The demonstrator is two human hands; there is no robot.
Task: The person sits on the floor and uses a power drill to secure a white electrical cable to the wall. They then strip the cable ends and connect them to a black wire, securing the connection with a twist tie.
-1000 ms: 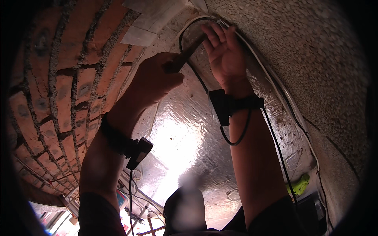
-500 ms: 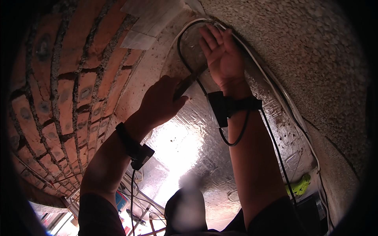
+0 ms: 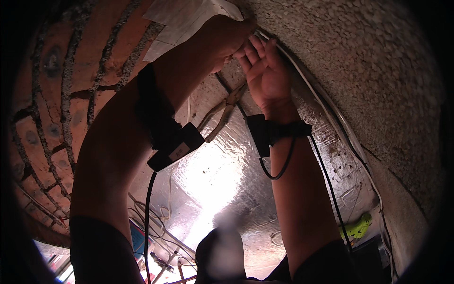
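Both arms reach up to cables that run along a rough plastered surface (image 3: 369, 71). My left hand (image 3: 227, 38) is curled into a fist at the top of a black cable (image 3: 222, 80), its fingertips hidden. Beside it, my right hand (image 3: 266, 71) lies palm toward me, fingers spread against the white and black cables (image 3: 326, 102). A pair of pliers (image 3: 221, 113) hangs between my forearms, just below the hands; what holds it is not visible. Each wrist wears a black band with a small box, left (image 3: 175, 146) and right (image 3: 259, 135).
A red brick wall (image 3: 56, 109) curves on the left. Shiny foil sheeting (image 3: 213, 175) fills the middle. White paper (image 3: 184, 19) sits at the top. A green object (image 3: 355, 226) and a dark box (image 3: 366, 255) lie lower right, and loose wires (image 3: 156, 227) lower left.
My left hand has risen from beside the cable loop up to its top, next to my right hand. The pliers it held now hang lower between my forearms.
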